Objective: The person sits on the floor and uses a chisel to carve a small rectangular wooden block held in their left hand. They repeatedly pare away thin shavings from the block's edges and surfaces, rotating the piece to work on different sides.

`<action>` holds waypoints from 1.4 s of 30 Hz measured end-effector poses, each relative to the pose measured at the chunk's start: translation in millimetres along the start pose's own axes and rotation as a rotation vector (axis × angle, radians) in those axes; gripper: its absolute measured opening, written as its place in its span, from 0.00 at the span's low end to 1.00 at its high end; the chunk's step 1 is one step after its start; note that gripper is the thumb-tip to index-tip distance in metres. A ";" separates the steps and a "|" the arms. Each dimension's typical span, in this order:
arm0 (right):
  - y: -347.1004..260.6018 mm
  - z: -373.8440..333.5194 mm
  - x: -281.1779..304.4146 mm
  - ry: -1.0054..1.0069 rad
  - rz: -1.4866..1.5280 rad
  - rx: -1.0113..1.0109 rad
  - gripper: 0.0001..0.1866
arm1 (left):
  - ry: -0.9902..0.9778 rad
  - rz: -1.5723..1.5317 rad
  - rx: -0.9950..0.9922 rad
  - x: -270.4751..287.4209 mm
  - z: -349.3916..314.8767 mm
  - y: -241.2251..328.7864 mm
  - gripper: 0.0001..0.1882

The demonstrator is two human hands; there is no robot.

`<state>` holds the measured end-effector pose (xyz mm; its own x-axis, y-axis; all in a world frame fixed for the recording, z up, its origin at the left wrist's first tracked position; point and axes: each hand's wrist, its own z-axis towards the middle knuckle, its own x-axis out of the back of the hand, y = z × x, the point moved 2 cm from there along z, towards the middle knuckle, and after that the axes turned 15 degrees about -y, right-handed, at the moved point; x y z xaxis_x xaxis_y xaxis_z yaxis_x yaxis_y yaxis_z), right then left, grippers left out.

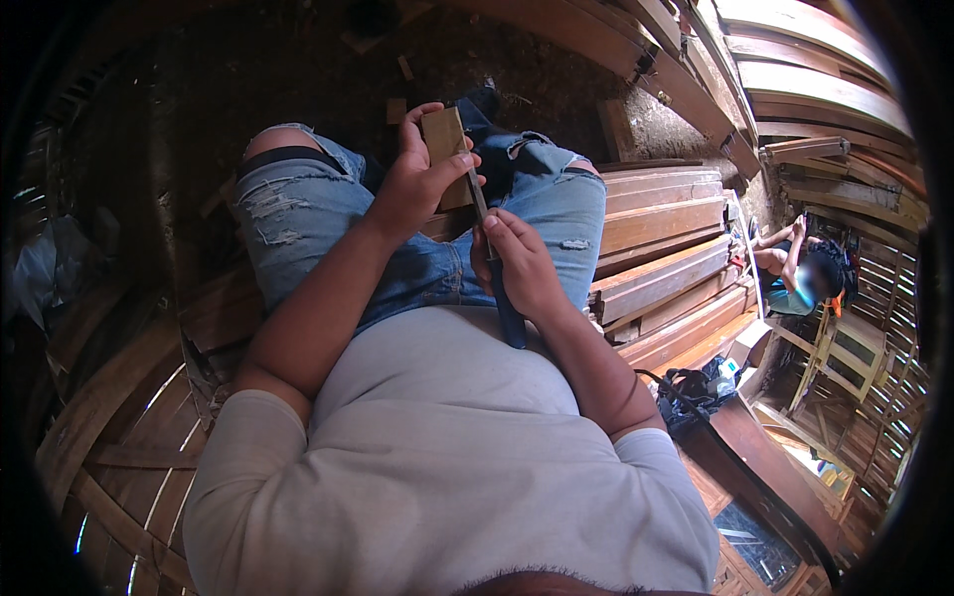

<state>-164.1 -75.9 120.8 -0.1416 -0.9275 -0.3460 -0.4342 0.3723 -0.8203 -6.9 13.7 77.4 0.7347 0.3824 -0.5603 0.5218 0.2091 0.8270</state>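
Observation:
Over my lap, my left hand [419,177] is wrapped round a flat, tan rectangular block [439,135]. Whether it is wood or stone I cannot tell. The left thumb lies across its face, close to the tip end of a narrow metal blade. That blade belongs to a chisel [510,320] with a long dark blue handle, which my right hand [524,263] grips where handle and blade meet. The blade slants up and left along the block's right edge, and the handle's butt end points back toward my shirt. The blade's very tip is hidden by the left thumb and fingers.
Stacked brown wooden boards [661,238] lie just right of my knee. A black plastic bag [691,392] sits nearer, beside a dark cable. Long beams [696,94] lean at the upper right. Another person [795,273] sits far right. Small wood scraps [397,109] lie on the dark floor ahead.

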 end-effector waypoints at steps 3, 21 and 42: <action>0.7 0.6 1.2 -0.001 0.000 -0.003 0.17 | 0.008 0.018 -0.001 0.3 0.3 -0.7 0.38; 3.9 -3.0 -3.7 0.101 0.066 0.037 0.20 | 0.022 0.061 -0.009 -9.9 -2.9 -0.4 0.33; 17.8 -6.5 -2.1 0.151 0.057 0.072 0.22 | 0.055 -0.051 0.011 -23.4 -4.4 -18.3 0.30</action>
<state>-177.3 -67.5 109.8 -0.2989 -0.8972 -0.3252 -0.3574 0.4212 -0.8336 -35.6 4.9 75.6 0.6823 0.4208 -0.5978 0.5627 0.2198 0.7969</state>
